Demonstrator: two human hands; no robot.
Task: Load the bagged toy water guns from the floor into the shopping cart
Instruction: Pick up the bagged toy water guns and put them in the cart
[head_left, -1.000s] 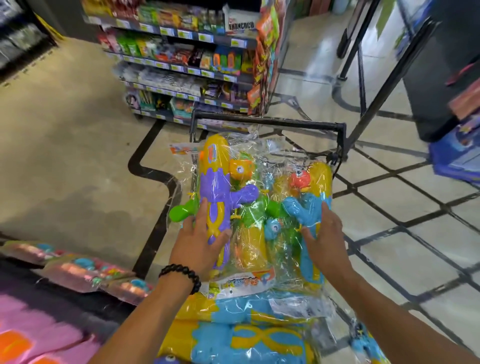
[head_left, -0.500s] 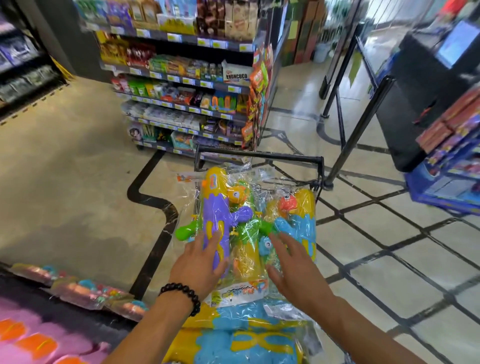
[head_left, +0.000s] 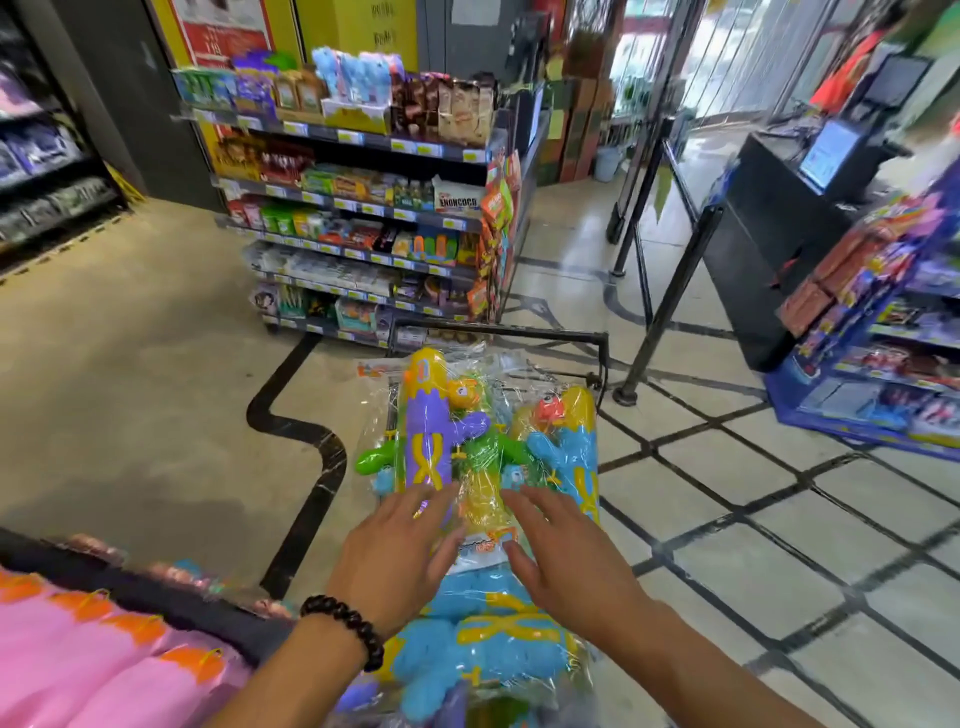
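The bagged toy water guns (head_left: 483, 447) lie piled in the shopping cart (head_left: 597, 343) in the middle of the frame, stacked high above its rim; more bags (head_left: 176, 574) lie at the lower left. Both the left hand (head_left: 395, 556) and the right hand (head_left: 566, 551) are flat with fingers spread, holding nothing; I think the slippery top bag could slide off the side, because the pile is tall.
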